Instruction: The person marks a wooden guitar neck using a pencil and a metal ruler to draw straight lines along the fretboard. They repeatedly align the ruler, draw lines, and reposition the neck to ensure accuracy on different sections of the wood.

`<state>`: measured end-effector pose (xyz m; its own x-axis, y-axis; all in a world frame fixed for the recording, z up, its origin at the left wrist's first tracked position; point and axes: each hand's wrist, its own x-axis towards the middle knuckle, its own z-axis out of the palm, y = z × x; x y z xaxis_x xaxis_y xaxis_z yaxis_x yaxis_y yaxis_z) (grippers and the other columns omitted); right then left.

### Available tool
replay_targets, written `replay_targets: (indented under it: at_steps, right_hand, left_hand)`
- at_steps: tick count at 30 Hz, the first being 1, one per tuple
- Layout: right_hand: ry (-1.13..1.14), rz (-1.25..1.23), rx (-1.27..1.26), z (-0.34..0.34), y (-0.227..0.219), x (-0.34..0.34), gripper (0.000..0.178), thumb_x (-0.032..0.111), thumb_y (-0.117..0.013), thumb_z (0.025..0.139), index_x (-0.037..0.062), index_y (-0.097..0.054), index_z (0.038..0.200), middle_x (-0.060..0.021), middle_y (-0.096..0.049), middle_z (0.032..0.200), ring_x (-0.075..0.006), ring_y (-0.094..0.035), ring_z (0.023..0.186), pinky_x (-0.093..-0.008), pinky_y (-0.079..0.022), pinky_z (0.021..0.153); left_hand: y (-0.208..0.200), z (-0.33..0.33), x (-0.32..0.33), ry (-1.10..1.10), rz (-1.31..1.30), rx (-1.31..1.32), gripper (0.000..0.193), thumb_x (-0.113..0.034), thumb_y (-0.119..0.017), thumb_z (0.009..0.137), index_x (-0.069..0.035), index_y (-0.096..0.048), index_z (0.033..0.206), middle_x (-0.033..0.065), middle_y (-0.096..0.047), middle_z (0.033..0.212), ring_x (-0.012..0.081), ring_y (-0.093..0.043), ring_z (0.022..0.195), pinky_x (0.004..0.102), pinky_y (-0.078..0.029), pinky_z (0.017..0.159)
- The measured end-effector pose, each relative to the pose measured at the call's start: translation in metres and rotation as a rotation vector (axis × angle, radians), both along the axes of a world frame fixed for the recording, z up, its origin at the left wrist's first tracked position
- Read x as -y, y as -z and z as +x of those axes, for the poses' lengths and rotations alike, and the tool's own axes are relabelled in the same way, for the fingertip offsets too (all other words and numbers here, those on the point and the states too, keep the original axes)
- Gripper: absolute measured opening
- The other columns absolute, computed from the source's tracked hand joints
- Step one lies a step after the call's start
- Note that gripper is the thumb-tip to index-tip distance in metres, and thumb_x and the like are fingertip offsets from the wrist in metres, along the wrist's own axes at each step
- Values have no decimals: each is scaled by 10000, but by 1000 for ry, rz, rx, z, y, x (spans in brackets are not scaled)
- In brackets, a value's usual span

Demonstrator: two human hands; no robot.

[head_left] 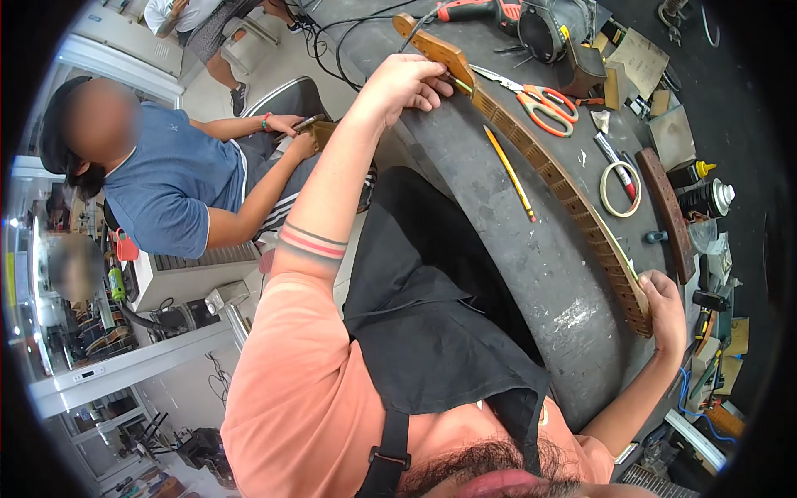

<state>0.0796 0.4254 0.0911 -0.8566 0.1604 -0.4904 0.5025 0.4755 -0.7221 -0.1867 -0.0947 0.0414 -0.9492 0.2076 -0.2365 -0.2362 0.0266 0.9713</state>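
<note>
A wooden guitar neck (573, 199) runs diagonally over the grey workbench (465, 166), headstock at the far left and heel end at the near right. My left hand (408, 87) is at the headstock end, its fingers curled beside the nut around something thin and dark. My right hand (667, 311) closes on the heel end, thumb pressed on the neck's edge. A thin yellow-green strip (629, 267) shows along the edge by that thumb. Between the neck and me lies a yellow pencil (509, 172). Orange-handled scissors (548, 109) lie beyond the neck.
Farther right are a tape roll (604, 189), a red-and-white marker (613, 151), a long brown wooden piece (667, 216) and a spray can (706, 201). A red power tool (481, 10) with cables stands at the back. A seated person (166, 183) is at left.
</note>
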Motion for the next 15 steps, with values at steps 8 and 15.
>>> replay_targets:
  at_steps: [8, 15]
  right_hand:
    - [-31, -55, 2, 0, 3, -9, 299, 292, -680, 1143, 38, -700, 985, 46, -616, 844, -66, -511, 796, -288, -424, 730]
    - [-62, -37, -23, -2, 8, -13, 299, 300, -687, 1143, 64, -677, 959, 63, -587, 836, -52, -491, 779, -273, -397, 706]
  left_hand:
    - [4, -10, 9, 57, -93, 6, 303, -304, -725, 1111, -5, -760, 1137, 88, -773, 907, 129, -726, 699, 256, -575, 613]
    - [4, 6, 0, -43, -20, -69, 309, -293, -722, 1126, -3, -734, 1234, 118, -788, 1089, 167, -783, 807, 304, -652, 758]
